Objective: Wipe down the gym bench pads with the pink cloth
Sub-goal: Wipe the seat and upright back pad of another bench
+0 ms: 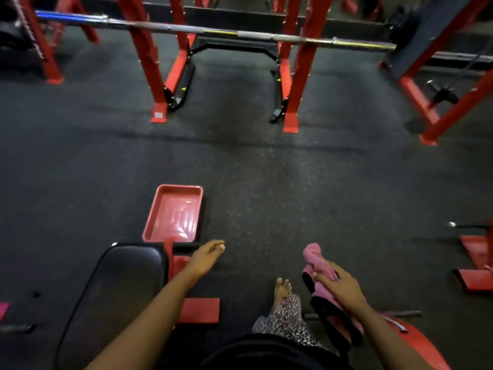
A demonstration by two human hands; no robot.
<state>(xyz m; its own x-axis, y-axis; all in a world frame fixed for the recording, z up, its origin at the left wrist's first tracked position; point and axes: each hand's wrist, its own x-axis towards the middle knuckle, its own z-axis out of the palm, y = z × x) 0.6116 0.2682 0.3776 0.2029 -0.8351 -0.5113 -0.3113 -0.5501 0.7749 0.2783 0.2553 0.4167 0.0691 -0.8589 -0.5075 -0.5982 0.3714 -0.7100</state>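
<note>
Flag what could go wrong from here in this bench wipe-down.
1. The red tray, which seems to hold liquid, sits on the floor just past the end of the bench pad, with a bare foot nearby; a step could tip it and leave the floor slippery.
2. The right hand grips the pink cloth bunched up, off the pad; wiped that way, it may miss parts of the pad.

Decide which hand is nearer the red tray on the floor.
Left. The left hand is just right of the red tray; the right hand, gripping the pink cloth, is much farther right.
</note>
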